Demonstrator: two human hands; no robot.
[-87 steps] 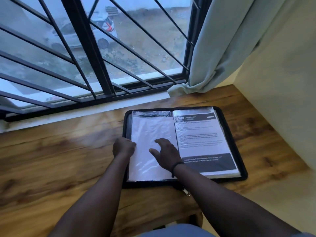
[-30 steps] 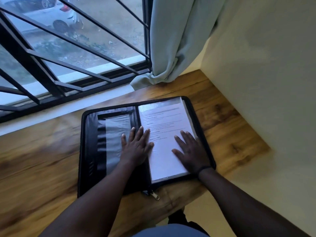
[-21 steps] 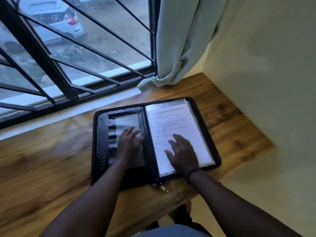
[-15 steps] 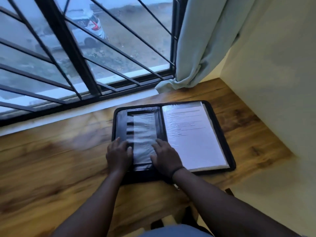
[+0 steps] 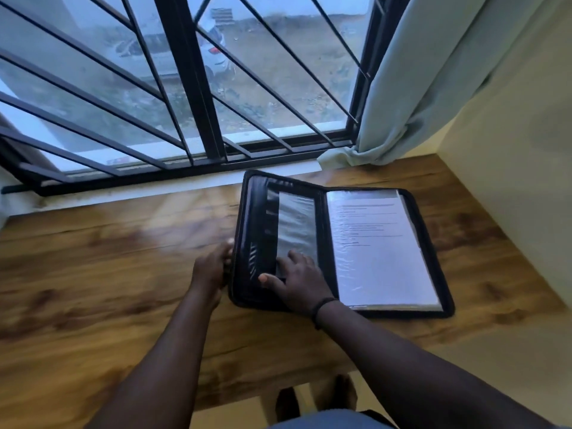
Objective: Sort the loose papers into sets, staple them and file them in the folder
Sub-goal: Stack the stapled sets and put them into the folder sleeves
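A wooden desk (image 5: 108, 274) runs under a barred window (image 5: 192, 88), with a pale curtain (image 5: 418, 72) bunched at the right and a plain wall beyond it. The black zip folder (image 5: 427, 243) lies open on the desk near the window, its right half flat with a printed page (image 5: 377, 243) showing under a clear sleeve.

Half a second ago both halves lay flat and both hands rested on the left half. Now the left cover is tilted up off the desk. The left hand (image 5: 212, 270) has moved to the cover's outer edge, fingers curled at it as if gripping; blur hides how far they wrap. The right hand (image 5: 297, 280) lies on the inside of that cover, over the clear pocket (image 5: 297, 224), fingers spread and flat, thumb out toward the card slots.

No loose papers or stapler are in view, and the sheets sit in the sleeves. My reading is that the filing is done and the folder is being shut: the left cover swings over the page, and the right hand must slip out before it lands. The zip would come after.
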